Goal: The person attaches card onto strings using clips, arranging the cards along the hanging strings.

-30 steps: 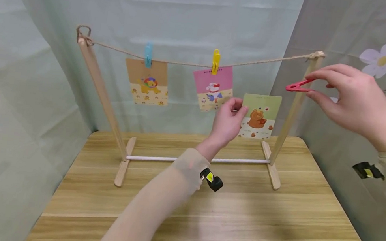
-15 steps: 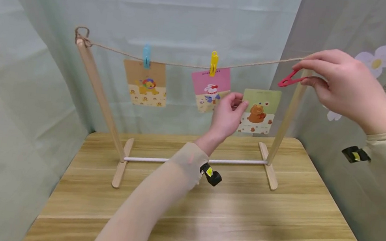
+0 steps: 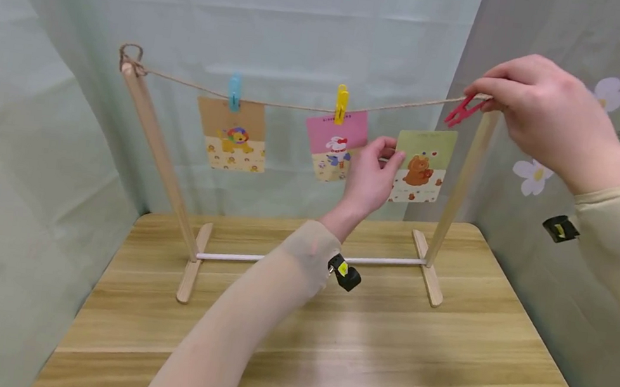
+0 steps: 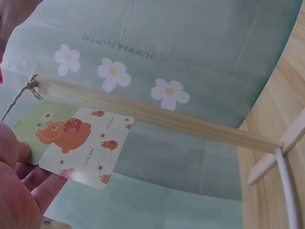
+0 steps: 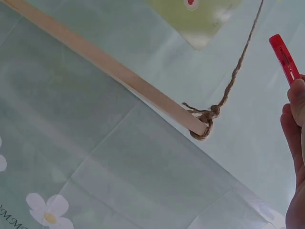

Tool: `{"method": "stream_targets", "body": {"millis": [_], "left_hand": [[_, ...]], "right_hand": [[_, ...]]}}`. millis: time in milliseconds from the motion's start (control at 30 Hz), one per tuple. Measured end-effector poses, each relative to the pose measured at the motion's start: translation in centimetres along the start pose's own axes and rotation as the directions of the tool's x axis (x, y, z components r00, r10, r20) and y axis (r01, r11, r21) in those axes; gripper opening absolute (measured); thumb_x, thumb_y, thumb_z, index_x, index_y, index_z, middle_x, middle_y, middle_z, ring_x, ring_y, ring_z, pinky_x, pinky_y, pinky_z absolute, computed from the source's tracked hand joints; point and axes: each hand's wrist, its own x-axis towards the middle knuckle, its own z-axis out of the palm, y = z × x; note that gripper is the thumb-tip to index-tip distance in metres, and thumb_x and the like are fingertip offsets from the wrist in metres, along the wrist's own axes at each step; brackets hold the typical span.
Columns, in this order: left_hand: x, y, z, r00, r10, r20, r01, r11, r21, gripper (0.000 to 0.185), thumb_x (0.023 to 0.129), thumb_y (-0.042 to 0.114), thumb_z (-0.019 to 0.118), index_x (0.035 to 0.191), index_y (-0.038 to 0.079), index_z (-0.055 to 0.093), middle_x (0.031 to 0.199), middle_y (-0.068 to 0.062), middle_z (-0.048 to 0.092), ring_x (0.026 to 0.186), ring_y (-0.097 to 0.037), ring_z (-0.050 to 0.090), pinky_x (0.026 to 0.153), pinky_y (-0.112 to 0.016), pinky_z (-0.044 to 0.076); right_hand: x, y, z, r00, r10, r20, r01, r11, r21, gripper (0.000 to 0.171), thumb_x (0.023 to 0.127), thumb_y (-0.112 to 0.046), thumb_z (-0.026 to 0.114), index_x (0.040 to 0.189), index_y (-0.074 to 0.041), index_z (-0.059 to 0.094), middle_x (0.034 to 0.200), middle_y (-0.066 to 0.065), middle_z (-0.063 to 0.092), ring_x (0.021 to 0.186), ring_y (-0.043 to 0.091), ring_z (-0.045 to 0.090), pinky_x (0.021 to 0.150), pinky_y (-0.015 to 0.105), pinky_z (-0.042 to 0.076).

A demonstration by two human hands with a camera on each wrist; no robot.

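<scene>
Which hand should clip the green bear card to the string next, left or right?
Right, probably. The right hand pinches the red clothespin right at the string, above the green bear card. The left hand is busy holding that card by its edge.

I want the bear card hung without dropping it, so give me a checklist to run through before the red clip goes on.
1. Left hand pinches the green bear card at its left edge: ok.
2. Right hand pinches the red clip: ok.
3. Clip is up at the twine, near the right post: ok.
4. Clip mouth open wide enough: cannot tell.
5. Card's top edge reaches the twine: not ok, it sits below.
6. Free stretch of twine right of the yellow clip: ok.
</scene>
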Motion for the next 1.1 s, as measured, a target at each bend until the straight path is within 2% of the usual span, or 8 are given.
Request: {"method": "stream_targets", "body": {"millis": [133,233,467,733,967,1100], "left_hand": [[0.5,0.4,-0.1,1.000,0.010,-0.001,-0.010,1.000,0.007,0.024,0.109,0.016,0.066,0.128,0.003,0.068,0.107,-0.008,0.074,0.085,-0.016,0.069,0.068,-0.026,0.058],[0.9,0.5,-0.2,1.000,0.007,0.002,-0.007,1.000,0.016,0.025,0.109,0.018,0.065,0.129,0.003,0.068,0.108,-0.007,0.073,0.084,-0.016,0.068,0.067,-0.026,0.058],[1.7,0.5,-0.6,1.000,0.012,-0.029,-0.010,0.998,0.057,0.025,0.109,0.019,0.065,0.130,0.004,0.068,0.110,-0.007,0.074,0.090,-0.016,0.069,0.074,-0.025,0.057],[1.9,0.7,-0.5,0.999,0.010,-0.030,-0.008,0.999,0.052,0.025,0.109,0.018,0.065,0.130,0.004,0.067,0.109,-0.005,0.074,0.087,-0.014,0.068,0.072,-0.024,0.057],[2.2,0.9,-0.2,0.998,0.035,-0.061,-0.032,0.998,0.059,0.025,0.109,0.018,0.065,0.130,0.004,0.067,0.111,-0.006,0.075,0.089,-0.015,0.068,0.073,-0.024,0.056],[2.2,0.9,0.0,0.997,0.025,-0.077,-0.022,0.999,0.041,0.026,0.109,0.018,0.065,0.131,0.004,0.067,0.113,-0.007,0.075,0.090,-0.015,0.069,0.074,-0.023,0.057]], "right_hand": [[0.7,0.3,-0.1,0.999,-0.012,0.037,0.013,0.999,-0.030,0.023,0.089,0.011,0.080,0.109,0.000,0.079,0.104,0.019,0.075,0.100,0.038,0.066,0.093,0.045,0.057],[1.3,0.3,0.0,0.997,-0.013,0.073,0.017,0.998,-0.061,0.023,0.089,0.012,0.079,0.109,0.001,0.079,0.102,0.020,0.075,0.099,0.039,0.066,0.083,0.057,0.057],[2.7,0.0,0.5,0.995,-0.004,0.096,0.014,0.995,-0.099,0.023,0.090,0.016,0.076,0.107,0.002,0.080,0.099,0.022,0.075,0.096,0.042,0.067,0.083,0.058,0.059],[3.5,-0.2,0.4,0.991,0.045,0.130,-0.024,0.988,-0.155,0.018,0.088,0.012,0.079,0.103,0.001,0.080,0.096,0.023,0.074,0.091,0.043,0.066,0.081,0.057,0.059],[4.4,-0.4,0.2,0.980,0.100,0.169,-0.070,0.982,-0.175,0.024,0.093,0.018,0.068,0.108,0.003,0.080,0.097,0.024,0.074,0.093,0.044,0.067,0.085,0.059,0.059],[4.9,-0.6,0.3,0.967,0.138,0.214,-0.097,0.976,-0.193,0.024,0.097,0.017,0.064,0.111,0.004,0.079,0.100,0.026,0.074,0.094,0.044,0.067,0.088,0.059,0.058]]}}
